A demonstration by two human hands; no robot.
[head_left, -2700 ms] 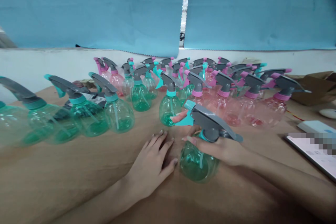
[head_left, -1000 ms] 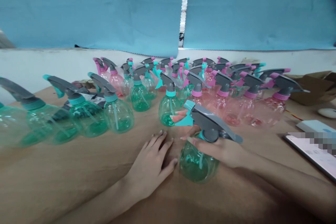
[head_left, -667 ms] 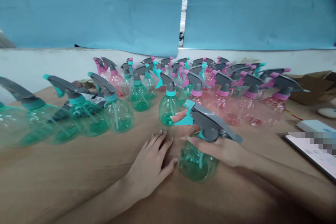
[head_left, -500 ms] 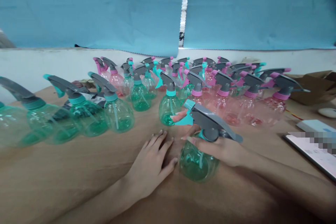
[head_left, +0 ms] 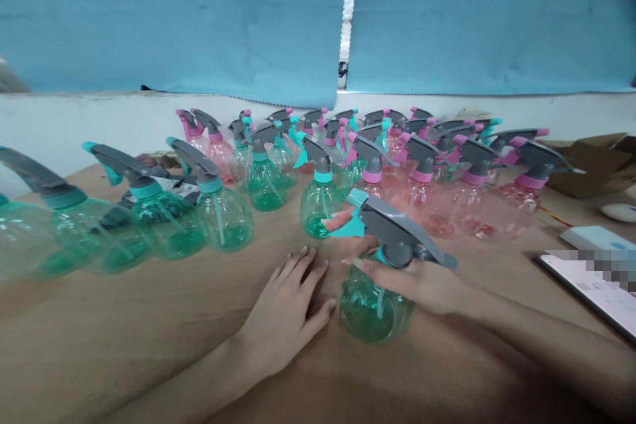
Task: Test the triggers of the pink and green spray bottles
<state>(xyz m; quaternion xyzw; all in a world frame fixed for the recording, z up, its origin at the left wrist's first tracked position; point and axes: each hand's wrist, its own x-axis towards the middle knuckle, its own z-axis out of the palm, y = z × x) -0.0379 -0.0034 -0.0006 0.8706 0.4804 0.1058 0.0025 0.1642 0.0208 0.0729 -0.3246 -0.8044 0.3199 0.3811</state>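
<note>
My right hand [head_left: 427, 285] is wrapped round the neck of a green spray bottle [head_left: 372, 315] with a grey and turquoise trigger head. The bottle is upright, and its nozzle points left. Fingers of that hand show behind the turquoise trigger. My left hand [head_left: 283, 311] lies flat on the wooden table [head_left: 173, 338], fingers spread, just left of the held bottle and apart from it. Just beyond the hands stands another green spray bottle [head_left: 320, 209], partly covered by my right fingertips.
Several green spray bottles [head_left: 226, 218] stand in a row at left. Pink spray bottles [head_left: 462, 202] crowd the back right, mixed with green ones. At right lie a tablet-like device [head_left: 591, 291], a white box [head_left: 596, 238] and a white mouse [head_left: 619, 212], before a cardboard box [head_left: 586, 169].
</note>
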